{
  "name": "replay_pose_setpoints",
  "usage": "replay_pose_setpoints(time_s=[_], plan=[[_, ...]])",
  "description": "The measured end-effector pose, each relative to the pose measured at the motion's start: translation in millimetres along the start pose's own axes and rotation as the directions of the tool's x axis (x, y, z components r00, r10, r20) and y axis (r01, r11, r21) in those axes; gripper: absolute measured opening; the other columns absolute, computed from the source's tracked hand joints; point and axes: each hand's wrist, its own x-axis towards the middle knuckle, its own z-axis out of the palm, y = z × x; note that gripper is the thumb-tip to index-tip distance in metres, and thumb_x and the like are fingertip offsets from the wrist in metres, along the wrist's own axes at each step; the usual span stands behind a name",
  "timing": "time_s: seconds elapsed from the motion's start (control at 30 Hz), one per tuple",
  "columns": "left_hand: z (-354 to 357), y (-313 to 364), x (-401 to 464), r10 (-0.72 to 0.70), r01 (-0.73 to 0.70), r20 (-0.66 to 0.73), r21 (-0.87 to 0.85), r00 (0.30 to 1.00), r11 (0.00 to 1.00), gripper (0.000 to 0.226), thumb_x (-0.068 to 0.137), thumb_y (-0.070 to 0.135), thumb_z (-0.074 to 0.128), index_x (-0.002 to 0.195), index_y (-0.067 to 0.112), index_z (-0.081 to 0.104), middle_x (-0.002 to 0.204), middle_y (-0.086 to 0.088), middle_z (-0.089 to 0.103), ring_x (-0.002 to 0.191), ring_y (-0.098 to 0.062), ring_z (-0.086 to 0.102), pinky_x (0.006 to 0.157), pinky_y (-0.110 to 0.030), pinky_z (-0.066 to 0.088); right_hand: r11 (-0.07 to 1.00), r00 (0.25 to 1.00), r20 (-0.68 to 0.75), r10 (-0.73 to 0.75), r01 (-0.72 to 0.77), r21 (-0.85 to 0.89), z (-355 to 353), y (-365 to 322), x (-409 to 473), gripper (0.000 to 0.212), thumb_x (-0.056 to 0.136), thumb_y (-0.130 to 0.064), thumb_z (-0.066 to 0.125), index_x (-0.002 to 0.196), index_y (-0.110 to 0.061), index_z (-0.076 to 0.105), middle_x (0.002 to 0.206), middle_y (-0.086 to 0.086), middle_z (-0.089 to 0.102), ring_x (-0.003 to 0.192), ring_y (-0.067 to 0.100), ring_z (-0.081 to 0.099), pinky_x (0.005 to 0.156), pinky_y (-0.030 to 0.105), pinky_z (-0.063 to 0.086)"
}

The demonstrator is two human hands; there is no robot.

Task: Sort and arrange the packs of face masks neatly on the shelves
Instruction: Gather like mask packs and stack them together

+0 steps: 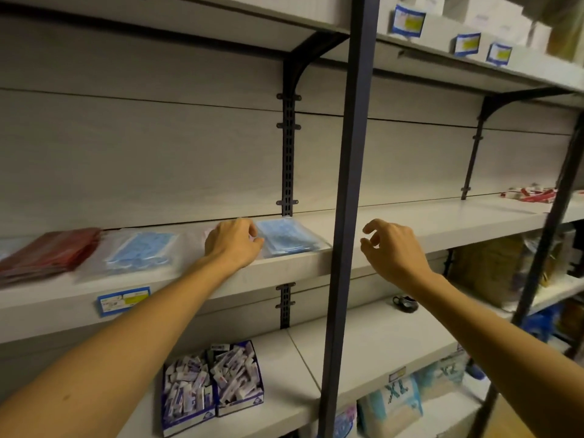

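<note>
**Squaring up the mask row**

Far left on the middle shelf [426,229]: red packs [50,252] stacked, fanned slightly. Next, a blue pack [140,249] lying flat in a clear sleeve, skewed from the shelf edge. Then the left hand [232,243], fingers curled down onto a pinkish pack mostly hidden beneath it (whether pinched or merely pressed, cannot tell), fingertips touching the blue stack [286,237] just beside. Right of the dark upright post [347,191], the right hand [390,245] hovering above the shelf edge, fingers loosely curled, holding nothing.

Probably best: nudge the hidden pack flush against the blue stack — edges parallel to the shelf front — steadying that stack with the free hand, since slick sleeves likely slide.
</note>
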Motion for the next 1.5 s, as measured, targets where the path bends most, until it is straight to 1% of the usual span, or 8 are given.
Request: replay_pose_setpoints(time_s=[0.2, 0.5, 0.67, 0.8, 0.93, 1.13, 1.3, 1.5], plan=[[22, 13, 17, -0.012, 0.014, -0.021, 0.094, 1.000, 0.996, 0.015, 0.090, 0.030, 0.061, 0.099, 0.020, 0.066, 0.096, -0.002, 0.066, 0.087, -0.020, 0.059, 0.075, -0.030, 0.049, 0.999, 1.000, -0.008, -0.027, 0.027, -0.019, -5, 48, 25, 0.028, 0.094, -0.025, 0.058, 0.120, -0.013, 0.060, 0.104, 0.008, 0.069, 0.088, 0.023, 0.064, 0.078, 0.035, 0.056], [55, 14, 47, -0.101, 0.078, 0.094, 0.220, 0.991, 0.972, 0.021, 0.083, 0.041, 0.062, 0.078, 0.022, 0.066, 0.086, -0.001, 0.061, 0.079, -0.018, 0.057, 0.076, -0.034, 0.052, 0.999, 0.999, 0.043, -0.010, 0.012, -0.034, 4, 110, 65, 0.026, 0.093, -0.026, 0.058, 0.117, -0.015, 0.062, 0.101, 0.006, 0.071, 0.089, 0.026, 0.064, 0.077, 0.041, 0.056], [61, 10, 63, -0.127, 0.082, 0.181, 0.240, 0.975, 0.967, 0.029, 0.079, 0.053, 0.059, 0.066, 0.027, 0.059, 0.083, -0.001, 0.056, 0.084, -0.021, 0.051, 0.072, -0.034, 0.043, 1.000, 0.998, 0.064, -0.009, 0.011, -0.018, 16, 116, 78, 0.026, 0.093, -0.026, 0.057, 0.116, -0.015, 0.062, 0.100, 0.006, 0.071, 0.090, 0.026, 0.063, 0.078, 0.039, 0.055], [68, 9, 75, -0.111, 0.056, 0.219, 0.244, 0.969, 0.968, 0.034, 0.072, 0.066, 0.055, 0.081, 0.037, 0.070, 0.096, 0.004, 0.057, 0.092, -0.020, 0.048, 0.086, -0.041, 0.044, 1.000, 0.998, 0.064, 0.000, 0.001, -0.016, 24, 119, 85, 0.025, 0.092, -0.027, 0.058, 0.114, -0.017, 0.063, 0.096, 0.004, 0.071, 0.090, 0.025, 0.063, 0.078, 0.039, 0.054], [78, 18, 84, -0.085, 0.038, 0.220, 0.210, 0.972, 0.977, 0.035, 0.077, 0.060, 0.060, 0.098, 0.034, 0.071, 0.107, 0.002, 0.050, 0.100, -0.021, 0.040, 0.087, -0.035, 0.036, 0.999, 0.998, 0.060, 0.021, -0.019, -0.030, 26, 123, 88, 0.024, 0.092, -0.028, 0.058, 0.113, -0.018, 0.063, 0.094, 0.003, 0.070, 0.087, 0.024, 0.063, 0.077, 0.041, 0.055], [98, 34, 98, -0.026, -0.008, 0.230, 0.144, 0.973, 0.990, 0.030, 0.077, 0.056, 0.060, 0.086, 0.029, 0.068, 0.102, 0.002, 0.054, 0.095, -0.020, 0.046, 0.089, -0.036, 0.043, 0.998, 0.999, 0.043, 0.034, -0.031, -0.054, 27, 136, 86, 0.024, 0.091, -0.027, 0.060, 0.112, -0.016, 0.064, 0.092, 0.004, 0.070, 0.083, 0.023, 0.064, 0.077, 0.042, 0.056], [111, 41, 109, -0.042, 0.016, 0.210, 0.125, 0.977, 0.992, 0.047, 0.072, 0.064, 0.056, 0.099, 0.028, 0.067, 0.105, 0.003, 0.055, 0.096, -0.019, 0.048, 0.090, -0.038, 0.042, 0.998, 0.998, 0.051, 0.044, -0.042, -0.054, 26, 136, 87, 0.024, 0.093, -0.025, 0.058, 0.114, -0.014, 0.063, 0.094, 0.006, 0.070, 0.085, 0.023, 0.063, 0.077, 0.042, 0.055], [117, 47, 113, 0.007, -0.041, 0.188, 0.179, 0.982, 0.983, 0.048, 0.078, 0.067, 0.052, 0.104, 0.029, 0.065, 0.107, 0.004, 0.056, 0.100, -0.018, 0.044, 0.088, -0.035, 0.036, 0.998, 0.999, 0.026, 0.043, -0.041, -0.056, 27, 127, 87, 0.024, 0.092, -0.026, 0.058, 0.113, -0.015, 0.063, 0.092, 0.005, 0.070, 0.085, 0.024, 0.063, 0.076, 0.040, 0.055]])
